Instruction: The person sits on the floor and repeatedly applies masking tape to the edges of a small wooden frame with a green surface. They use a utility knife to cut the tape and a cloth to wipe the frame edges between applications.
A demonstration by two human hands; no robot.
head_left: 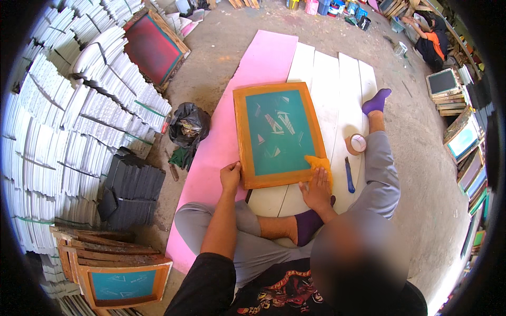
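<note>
A silk-screen frame (321, 149) with an orange-brown wooden border and teal mesh lies in front of me, light angular shapes marked on the mesh. My left hand (230, 177) grips its near left edge, fingers curled at the border. At the near right corner, my right hand (318, 188) presses a yellow cloth (318, 161) onto the wood, its fingers fairly straight and close together. Just right of the cloth lies a blue-handled utility knife (349, 176). A roll of brown tape (357, 144) stands beyond the knife, beside my leg.
Pink board (263, 58) and white boards (327, 73) lie under the frame. Left are a black plastic bag (188, 126), tall white stacks (47, 126) and another screen frame (121, 287). Several frames (458, 137) lean at right. Another person (432, 42) sits far right.
</note>
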